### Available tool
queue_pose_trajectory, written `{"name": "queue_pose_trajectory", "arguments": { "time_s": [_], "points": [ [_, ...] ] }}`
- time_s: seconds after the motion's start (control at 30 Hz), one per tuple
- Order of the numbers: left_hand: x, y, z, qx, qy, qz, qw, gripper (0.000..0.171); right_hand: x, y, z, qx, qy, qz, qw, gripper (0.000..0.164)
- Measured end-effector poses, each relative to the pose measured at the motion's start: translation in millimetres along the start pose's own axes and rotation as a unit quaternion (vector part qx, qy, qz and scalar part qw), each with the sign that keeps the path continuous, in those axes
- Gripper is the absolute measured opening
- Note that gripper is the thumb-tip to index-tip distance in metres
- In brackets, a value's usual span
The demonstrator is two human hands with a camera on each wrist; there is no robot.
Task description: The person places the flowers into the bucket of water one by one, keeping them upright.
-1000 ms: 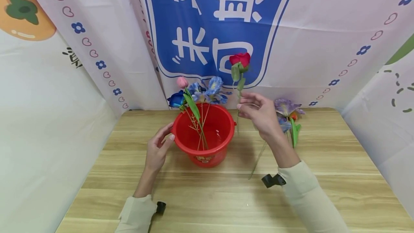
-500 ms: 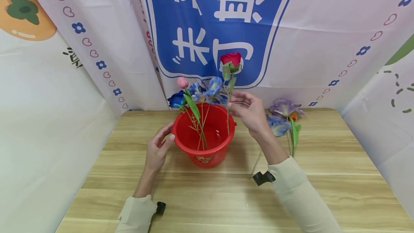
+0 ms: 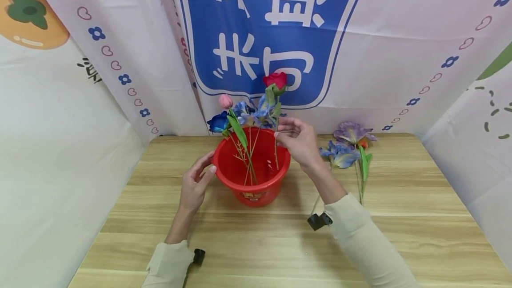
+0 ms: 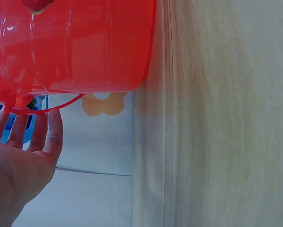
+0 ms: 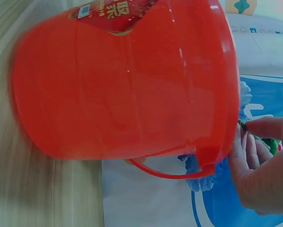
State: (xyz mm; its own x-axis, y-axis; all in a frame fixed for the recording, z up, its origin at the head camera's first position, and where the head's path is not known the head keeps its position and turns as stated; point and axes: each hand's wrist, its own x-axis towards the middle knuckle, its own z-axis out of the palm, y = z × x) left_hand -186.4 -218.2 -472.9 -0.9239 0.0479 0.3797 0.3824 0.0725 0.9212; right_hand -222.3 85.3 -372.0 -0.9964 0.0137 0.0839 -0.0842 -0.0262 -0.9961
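In the head view, a red bucket (image 3: 256, 197) stands upright on the table. Its mouth holds several flower stems: a pink tulip (image 3: 226, 101), a blue rose (image 3: 218, 122) and blue irises (image 3: 264, 109). My left hand (image 3: 194, 186) rests against the left side of the rim; its fairly straight fingers touch it near the thin handle (image 4: 66, 103). Between thumb and fingertips, my right hand (image 3: 298, 142) pinches the stem of a red rose (image 3: 276, 80). The rose is upright, its stem's lower end inside the bucket mouth at the right. Bucket wall hides the stem in the right wrist view.
To the right on the wooden table (image 3: 404, 217) lie a purple flower (image 3: 353, 132), a blue iris (image 3: 341, 154) and an orange bloom (image 3: 362, 143) with green leaves (image 3: 365, 166). A printed cloth (image 3: 400, 57) hangs directly behind the table.
My right hand has carried the red rose left and slightly down, from beside the bucket to over it, with the stem end now within the mouth. My left hand and the bucket stay put.
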Motion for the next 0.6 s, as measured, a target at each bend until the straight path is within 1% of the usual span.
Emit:
{"name": "queue_pose_trajectory", "arguments": {
  "time_s": [0.3, 0.47, 0.6],
  "points": [
    [-0.1, 0.6, 0.5, 0.002, -0.001, 0.005, 1.0, 0.044, 1.5, 0.6, 12.0, -0.023, -0.016, 0.02, 0.999, 0.04],
    [0.0, 1.2, 1.1, -0.001, -0.001, 0.004, 1.0, 0.044, 3.2, -0.7, 20.8, -0.054, -0.018, 0.028, 0.998, 0.04],
    [0.2, 1.5, 1.1, -0.002, 0.0, 0.003, 1.0, 0.044, 4.8, -0.9, 26.0, -0.087, -0.016, 0.028, 0.996, 0.037]
  ]
}}
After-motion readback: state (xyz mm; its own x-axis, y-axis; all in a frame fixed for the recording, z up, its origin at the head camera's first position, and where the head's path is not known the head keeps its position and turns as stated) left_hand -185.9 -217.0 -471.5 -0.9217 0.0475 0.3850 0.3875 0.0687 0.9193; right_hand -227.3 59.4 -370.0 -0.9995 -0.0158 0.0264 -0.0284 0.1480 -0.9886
